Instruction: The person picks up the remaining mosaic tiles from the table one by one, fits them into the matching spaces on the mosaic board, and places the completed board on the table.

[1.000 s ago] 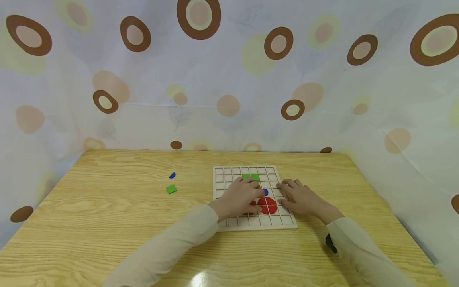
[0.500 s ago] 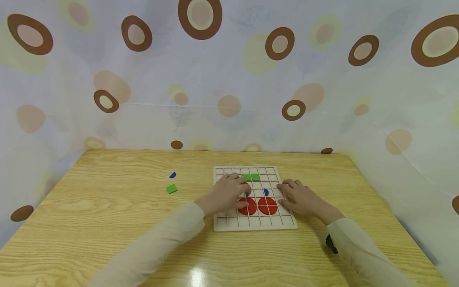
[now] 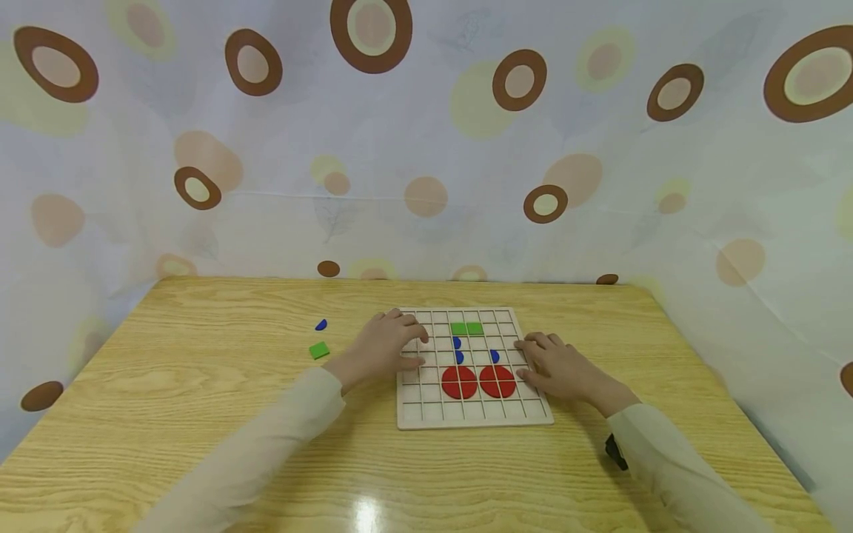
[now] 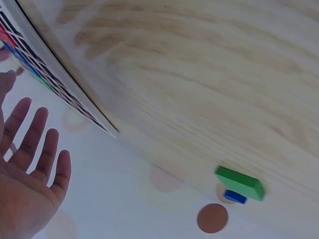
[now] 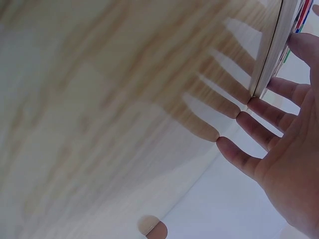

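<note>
- The board (image 3: 409, 416) lies flat on the tabletop (image 3: 166, 370), bearing two red rounds (image 3: 460, 383) toward its near side, three blue halves (image 3: 494, 357) beyond them and a green pair (image 3: 466, 328) toward its far edge.
- The left hand (image 3: 378, 348) is over the board's left edge, its grip apart: fingers spread from the thumb, nothing held. Whether it touches the board, I cannot tell.
- The right hand (image 3: 563, 369) is at the board's right edge, its grip apart too, fingers splayed and thumb against the rim.
- A loose blue piece (image 3: 321, 325) and a loose green piece (image 3: 319, 351) lie left of the board, well apart from it, level with its far half.
- Likeliest trouble: those loose pieces look thin and flat, so a hasty pinch could slide them about rather than lift them.
- Too firm a push from the right hand could shift or turn the board.
- If the left hand passes low over the board, its fingertips or cuff might unseat blue halves or red rounds.
- A half turned the wrong way might sit proud of its cell.
</note>
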